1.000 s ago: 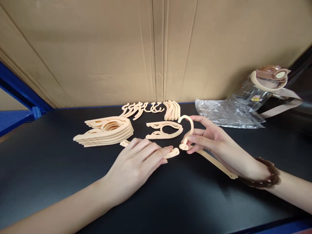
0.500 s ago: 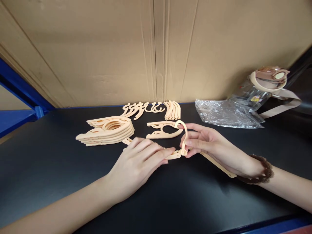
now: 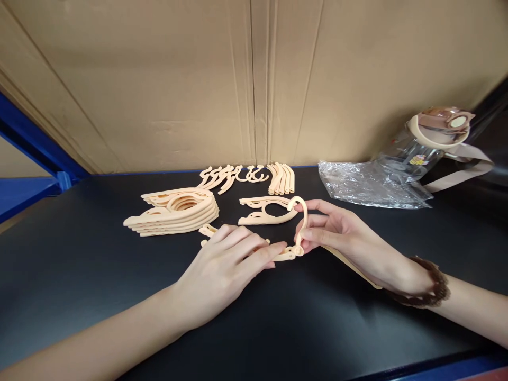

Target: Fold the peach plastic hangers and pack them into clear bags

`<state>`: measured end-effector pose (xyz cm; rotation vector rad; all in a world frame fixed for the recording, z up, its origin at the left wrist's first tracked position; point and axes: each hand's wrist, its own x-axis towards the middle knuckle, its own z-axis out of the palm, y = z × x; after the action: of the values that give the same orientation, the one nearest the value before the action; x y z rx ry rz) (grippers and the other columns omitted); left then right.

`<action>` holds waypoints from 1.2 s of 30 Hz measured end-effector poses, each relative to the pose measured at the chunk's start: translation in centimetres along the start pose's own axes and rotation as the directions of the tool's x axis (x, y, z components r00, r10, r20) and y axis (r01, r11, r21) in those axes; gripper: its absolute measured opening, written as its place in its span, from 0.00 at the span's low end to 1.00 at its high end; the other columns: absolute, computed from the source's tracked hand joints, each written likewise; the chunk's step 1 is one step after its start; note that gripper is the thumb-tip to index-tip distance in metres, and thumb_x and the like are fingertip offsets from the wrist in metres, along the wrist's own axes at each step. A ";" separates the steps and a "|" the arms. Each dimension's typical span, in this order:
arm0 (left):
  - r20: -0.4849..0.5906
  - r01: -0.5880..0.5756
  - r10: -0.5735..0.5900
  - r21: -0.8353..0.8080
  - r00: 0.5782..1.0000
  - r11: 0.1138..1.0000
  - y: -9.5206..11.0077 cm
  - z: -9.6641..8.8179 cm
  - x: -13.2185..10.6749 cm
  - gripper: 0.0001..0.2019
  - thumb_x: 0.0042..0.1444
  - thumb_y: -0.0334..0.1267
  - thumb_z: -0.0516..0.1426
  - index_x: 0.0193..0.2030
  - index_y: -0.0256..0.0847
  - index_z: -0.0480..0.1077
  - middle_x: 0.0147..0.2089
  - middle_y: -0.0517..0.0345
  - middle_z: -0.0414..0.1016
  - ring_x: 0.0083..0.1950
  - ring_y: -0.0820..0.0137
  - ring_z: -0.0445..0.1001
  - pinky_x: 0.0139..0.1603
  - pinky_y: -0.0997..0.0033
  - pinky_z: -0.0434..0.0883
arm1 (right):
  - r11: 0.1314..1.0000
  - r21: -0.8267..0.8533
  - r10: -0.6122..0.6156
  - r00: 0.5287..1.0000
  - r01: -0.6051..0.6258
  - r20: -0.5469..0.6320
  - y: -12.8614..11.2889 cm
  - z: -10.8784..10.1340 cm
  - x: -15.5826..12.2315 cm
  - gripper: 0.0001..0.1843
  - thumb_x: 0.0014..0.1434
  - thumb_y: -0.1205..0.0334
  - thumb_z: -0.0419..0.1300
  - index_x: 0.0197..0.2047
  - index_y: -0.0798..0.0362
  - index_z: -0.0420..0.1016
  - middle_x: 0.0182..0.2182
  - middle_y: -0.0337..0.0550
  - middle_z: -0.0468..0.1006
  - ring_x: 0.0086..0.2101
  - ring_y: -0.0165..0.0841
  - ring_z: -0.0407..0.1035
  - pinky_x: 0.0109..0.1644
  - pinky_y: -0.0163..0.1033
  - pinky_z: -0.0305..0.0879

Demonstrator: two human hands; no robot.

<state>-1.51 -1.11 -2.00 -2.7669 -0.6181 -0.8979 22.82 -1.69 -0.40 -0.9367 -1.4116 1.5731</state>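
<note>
My right hand (image 3: 349,233) pinches a cream plastic hanger hook (image 3: 305,218) upright between thumb and fingers. The foot of the hook meets the end of a cream hanger arm (image 3: 284,256). My left hand (image 3: 226,267) is closed over that arm from above and hides most of it. Under my right palm a long thin cream strip (image 3: 353,265) slants toward the wrist; whether it joins the other pieces is hidden. Just behind the hands lies a two-pronged hanger piece (image 3: 254,218), partly covered by the hook.
A stack of hanger pieces (image 3: 178,218) lies to the left on the black tabletop (image 3: 79,264). Loose hooks (image 3: 227,181) and short curved strips (image 3: 281,179) line the back by the cardboard wall (image 3: 159,79). A clear plastic bag (image 3: 369,188) and a strapped bottle (image 3: 423,151) are at right.
My right hand and the hook have shifted very slightly right. The view has moved a little; my left hand stays over the hanger arm.
</note>
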 end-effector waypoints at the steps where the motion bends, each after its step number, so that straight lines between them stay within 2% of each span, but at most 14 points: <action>1: 0.005 0.002 -0.002 -0.001 1.000 1.000 0.0 0.0 0.0 0.11 0.71 0.30 0.51 0.56 0.39 0.69 0.41 0.57 0.77 0.41 0.67 0.70 0.40 0.68 0.61 | 1.000 -0.012 -0.007 1.000 0.007 -0.010 0.0 0.0 -0.1 0.18 0.61 0.60 0.66 0.51 0.50 0.66 0.33 0.36 0.79 0.33 0.28 0.72 0.45 0.38 0.69; 5: 0.012 -0.001 0.001 -0.008 1.000 1.000 0.0 -0.1 -0.1 0.11 0.71 0.30 0.51 0.56 0.38 0.70 0.41 0.57 0.77 0.41 0.68 0.70 0.41 0.68 0.60 | 1.000 -0.025 -0.018 0.999 0.017 -0.034 -0.1 0.1 -0.3 0.17 0.60 0.62 0.67 0.50 0.50 0.67 0.33 0.35 0.79 0.34 0.27 0.71 0.46 0.37 0.67; 15: -0.008 -0.026 0.026 0.011 1.000 1.000 0.0 0.2 -0.1 0.11 0.71 0.30 0.52 0.57 0.35 0.69 0.43 0.55 0.78 0.42 0.67 0.71 0.40 0.67 0.61 | 0.995 -0.068 -0.084 0.994 0.079 -0.073 0.2 0.3 -0.3 0.16 0.60 0.62 0.67 0.49 0.49 0.68 0.33 0.35 0.81 0.35 0.28 0.73 0.46 0.37 0.69; 19: -0.007 -0.017 0.017 0.040 1.000 0.999 0.1 0.1 0.2 0.11 0.72 0.31 0.50 0.56 0.35 0.70 0.39 0.57 0.77 0.38 0.67 0.69 0.38 0.67 0.60 | 0.990 -0.083 -0.124 0.985 0.115 -0.119 0.4 0.4 -0.4 0.16 0.60 0.61 0.67 0.49 0.48 0.67 0.32 0.33 0.80 0.35 0.29 0.73 0.45 0.38 0.68; 26: 0.024 -0.023 0.022 0.065 0.999 0.998 0.3 -0.5 0.5 0.10 0.70 0.29 0.52 0.54 0.32 0.70 0.37 0.57 0.77 0.36 0.67 0.68 0.36 0.67 0.61 | 0.981 -0.124 -0.169 0.974 0.151 -0.148 0.3 0.6 -0.4 0.25 0.61 0.62 0.66 0.57 0.43 0.61 0.30 0.29 0.78 0.33 0.28 0.71 0.43 0.37 0.68; 36: 0.056 -0.051 0.044 0.127 0.997 0.991 0.5 -0.5 0.5 0.11 0.70 0.29 0.51 0.56 0.31 0.70 0.38 0.56 0.78 0.36 0.67 0.70 0.35 0.66 0.60 | 0.945 -0.279 -0.225 0.958 0.171 -0.178 0.1 0.9 -0.7 0.19 0.62 0.61 0.64 0.53 0.45 0.63 0.33 0.32 0.81 0.35 0.29 0.75 0.43 0.37 0.71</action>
<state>-1.20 -1.53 -1.32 -2.6854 -0.5938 -0.7494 22.28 -2.67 -0.40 -1.0428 -1.5340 1.1233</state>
